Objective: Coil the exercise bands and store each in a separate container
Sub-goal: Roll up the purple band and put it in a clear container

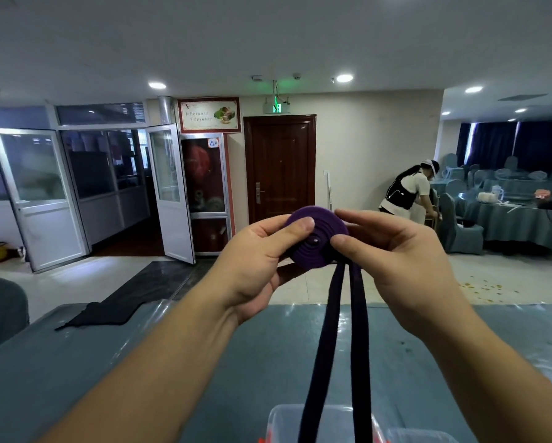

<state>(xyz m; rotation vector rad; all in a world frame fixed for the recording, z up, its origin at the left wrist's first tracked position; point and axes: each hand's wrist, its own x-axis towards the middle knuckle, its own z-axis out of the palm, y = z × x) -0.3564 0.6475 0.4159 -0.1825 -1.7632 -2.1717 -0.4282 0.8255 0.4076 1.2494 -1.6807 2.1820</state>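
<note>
- We see red characters on the framed poster (208,115) above the glass cabinet, too blurred for us to read.
- We make out a green exit sign (277,107) over the brown door (279,167), only a glowing pictogram.

Table (76,372) covered in blue-grey cloth under clear plastic; dark cloth (108,311) lying at left, clear container (287,417) at near edge.
</note>
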